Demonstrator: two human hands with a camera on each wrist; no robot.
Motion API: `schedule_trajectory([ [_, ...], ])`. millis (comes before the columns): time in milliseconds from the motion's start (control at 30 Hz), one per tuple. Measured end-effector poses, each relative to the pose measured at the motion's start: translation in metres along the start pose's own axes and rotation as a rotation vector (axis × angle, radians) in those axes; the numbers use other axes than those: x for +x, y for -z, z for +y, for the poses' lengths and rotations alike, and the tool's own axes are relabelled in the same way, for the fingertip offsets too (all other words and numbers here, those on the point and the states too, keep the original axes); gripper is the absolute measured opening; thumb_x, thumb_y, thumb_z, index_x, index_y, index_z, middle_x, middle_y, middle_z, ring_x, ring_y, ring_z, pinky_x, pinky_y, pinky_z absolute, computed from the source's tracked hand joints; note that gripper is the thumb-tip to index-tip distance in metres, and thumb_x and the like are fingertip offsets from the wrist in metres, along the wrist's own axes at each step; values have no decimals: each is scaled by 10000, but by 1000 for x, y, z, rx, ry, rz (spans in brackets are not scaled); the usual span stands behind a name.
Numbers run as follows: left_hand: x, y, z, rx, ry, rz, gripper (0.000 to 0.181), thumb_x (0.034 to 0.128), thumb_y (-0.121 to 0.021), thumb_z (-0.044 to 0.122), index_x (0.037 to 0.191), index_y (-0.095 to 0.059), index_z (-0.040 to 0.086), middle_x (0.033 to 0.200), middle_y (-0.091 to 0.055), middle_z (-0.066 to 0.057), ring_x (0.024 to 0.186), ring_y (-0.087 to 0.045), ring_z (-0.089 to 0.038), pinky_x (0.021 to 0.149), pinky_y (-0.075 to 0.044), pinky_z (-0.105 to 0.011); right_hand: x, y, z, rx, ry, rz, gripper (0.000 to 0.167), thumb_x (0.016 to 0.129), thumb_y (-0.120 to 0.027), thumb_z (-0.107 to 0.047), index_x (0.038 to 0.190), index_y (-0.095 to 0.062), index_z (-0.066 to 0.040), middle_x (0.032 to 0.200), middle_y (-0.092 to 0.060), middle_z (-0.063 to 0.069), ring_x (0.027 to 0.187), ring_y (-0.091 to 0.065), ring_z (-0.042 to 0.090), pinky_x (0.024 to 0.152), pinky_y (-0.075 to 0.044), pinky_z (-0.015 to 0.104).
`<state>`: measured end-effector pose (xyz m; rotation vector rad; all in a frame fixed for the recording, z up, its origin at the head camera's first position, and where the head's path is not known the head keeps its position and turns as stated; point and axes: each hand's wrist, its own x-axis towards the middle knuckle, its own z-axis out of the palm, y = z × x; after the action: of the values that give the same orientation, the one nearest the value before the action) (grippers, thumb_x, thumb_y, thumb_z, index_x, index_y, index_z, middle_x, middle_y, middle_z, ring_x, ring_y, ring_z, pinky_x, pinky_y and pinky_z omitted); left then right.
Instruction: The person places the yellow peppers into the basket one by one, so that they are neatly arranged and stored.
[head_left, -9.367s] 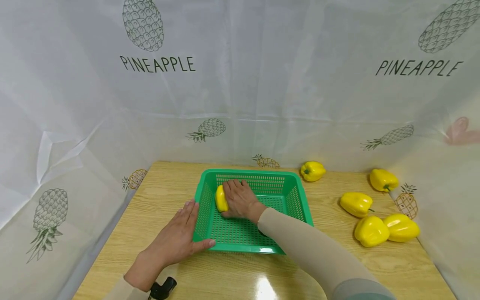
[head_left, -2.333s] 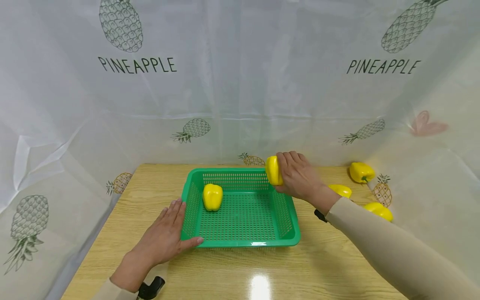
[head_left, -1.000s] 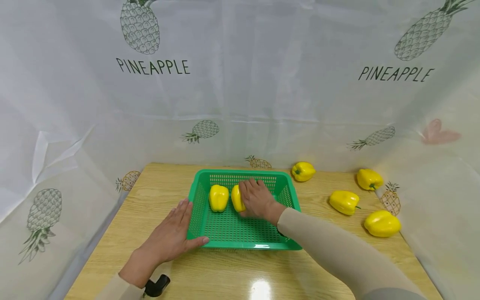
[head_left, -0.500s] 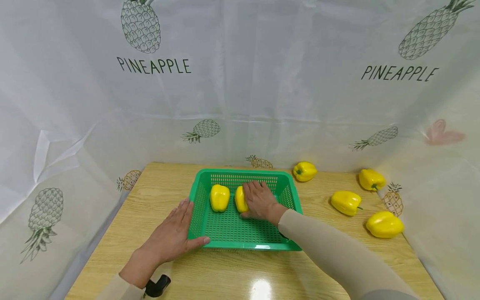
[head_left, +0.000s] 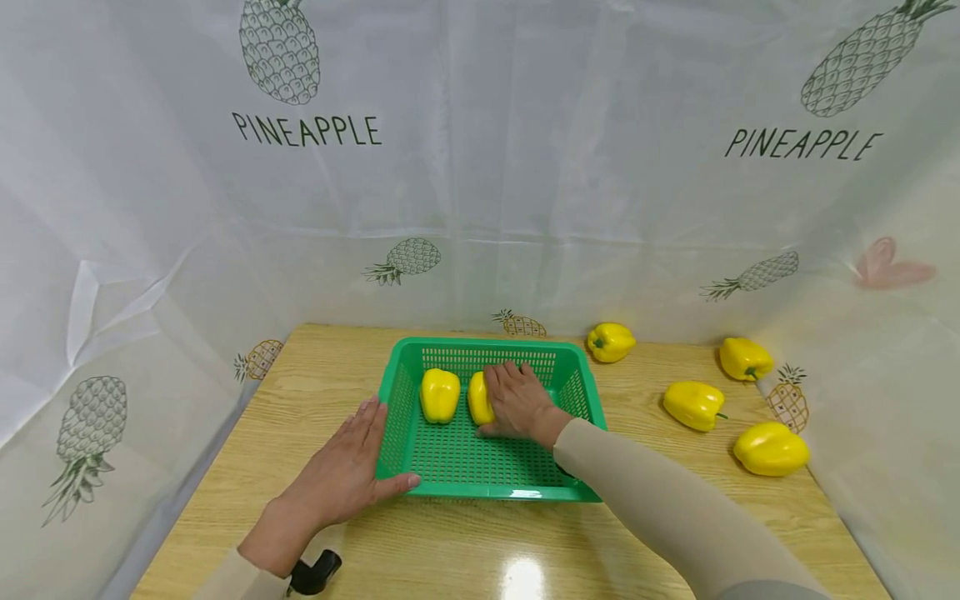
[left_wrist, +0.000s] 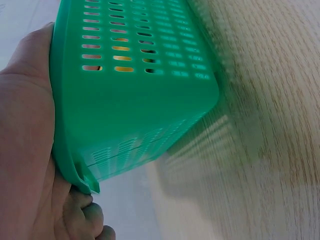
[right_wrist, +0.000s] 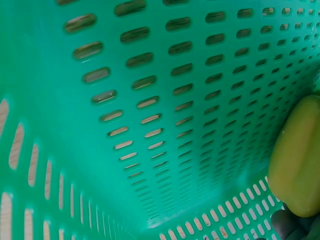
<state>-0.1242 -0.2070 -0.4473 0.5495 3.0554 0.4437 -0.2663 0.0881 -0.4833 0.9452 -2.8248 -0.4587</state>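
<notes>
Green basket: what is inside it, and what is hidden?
A yellow pepper and a second pepper, partly covered by the right hand gripping it. The basket floor directly under both is hidden.

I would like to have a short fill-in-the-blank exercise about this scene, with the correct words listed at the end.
1. The basket is ____ in colour.
2. Counting the pepper that the right hand holds, the basket contains ____ peppers.
3. On the table, outside the basket, the other peppers number ____.
4. The word printed on the white sheet is ____.

Missing words: green; two; four; PINEAPPLE.
</notes>
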Motion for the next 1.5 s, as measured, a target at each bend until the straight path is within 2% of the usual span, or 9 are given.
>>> schedule_trajectory([
  [267, -1, 2, 0, -3, -2, 0, 1184, 938, -539, 805, 1635, -221, -98, 1710, -209, -309, 1587, -260, -452, 1264, -305, -601, 0, 0, 1, 39, -10, -8, 1148, 787, -601, -924, 1512, -419, -53, 1384, -597, 93, 1205, -550, 273, 1060, -488, 480],
  [700, 1, 0, 0, -13, -3, -8, 1195, 931, -547, 809, 1632, -224, -104, 1712, -205, -307, 1589, -256, -451, 1268, -298, -603, -1, 0, 2, 40, -9, -17, 1167, 778, -582, -942, 1528, -401, -66, 1377, -590, 91, 1192, -546, 266, 1042, -489, 464],
  [900, 1, 0, 0, -13, 9, -14, 1200, 931, -527, 822, 1638, -213, -94, 1720, -192, -295, 1595, -244, -442, 1275, -290, -592, -2, 3, 2, 54, -10, -23, 1236, 783, -559, -951, 1598, -330, -50, 1482, -547, 122, 1303, -533, 293, 1111, -471, 502],
  [1100, 2, 1, 0, -8, 7, -13, 1205, 929, -521, 827, 1635, -214, -100, 1719, -192, -297, 1597, -237, -443, 1277, -289, -589, -2, 15, 6, 29, -16, -25, 1230, 840, -508, -931, 1642, -277, -27, 1577, -495, 152, 1385, -513, 323, 1177, -437, 541],
  [1200, 2, 1, 0, -6, 2, -6, 1202, 932, -526, 822, 1629, -224, -109, 1714, -201, -303, 1594, -241, -449, 1276, -291, -590, -3, 25, 10, 62, -30, -15, 1181, 875, -528, -887, 1636, -289, -17, 1566, -503, 167, 1385, -510, 344, 1188, -422, 562],
  [1300, 2, 1, 0, -11, 1, -4, 1204, 931, -523, 824, 1630, -221, -108, 1717, -190, -301, 1593, -240, -451, 1274, -290, -594, -7, 37, 17, 86, -50, 8, 1110, 906, -520, -858, 1600, -333, -12, 1512, -539, 166, 1330, -533, 346, 1156, -442, 549],
  [1500, 2, 1, -1, -17, -3, 4, 1211, 927, -514, 834, 1636, -213, -100, 1719, -181, -299, 1592, -241, -452, 1269, -294, -602, -19, 58, 35, 72, -97, 74, 1010, 974, -455, -806, 1578, -360, -2, 1486, -555, 175, 1349, -541, 360, 1116, -466, 528],
])
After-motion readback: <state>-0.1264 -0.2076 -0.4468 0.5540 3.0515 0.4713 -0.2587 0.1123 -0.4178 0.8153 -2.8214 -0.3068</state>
